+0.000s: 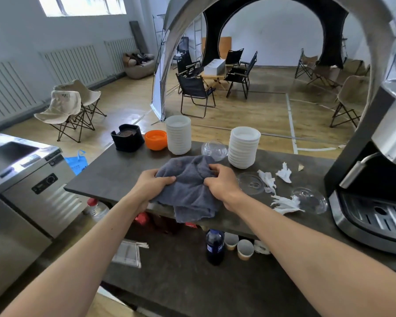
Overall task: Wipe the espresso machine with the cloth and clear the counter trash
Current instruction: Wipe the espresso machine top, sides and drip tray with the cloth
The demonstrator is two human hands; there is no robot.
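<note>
A grey cloth (189, 191) lies bunched on the dark counter (114, 175), one corner hanging over the near edge. My left hand (152, 183) grips its left side and my right hand (220, 181) pinches its right side. The espresso machine (375, 179), steel and black, stands at the right end of the counter. Between the cloth and the machine lie torn white paper scraps (284, 203), more scraps (284, 173) farther back, and clear plastic lids (311, 199).
Two stacks of white bowls (178, 137) (244, 147), an orange bowl (156, 139), a black knock box (127, 138) and a clear lid (214, 149) line the counter's far edge. A lower shelf holds a dark bottle (215, 247) and paper cups (245, 249). A steel cabinet (32, 179) stands left.
</note>
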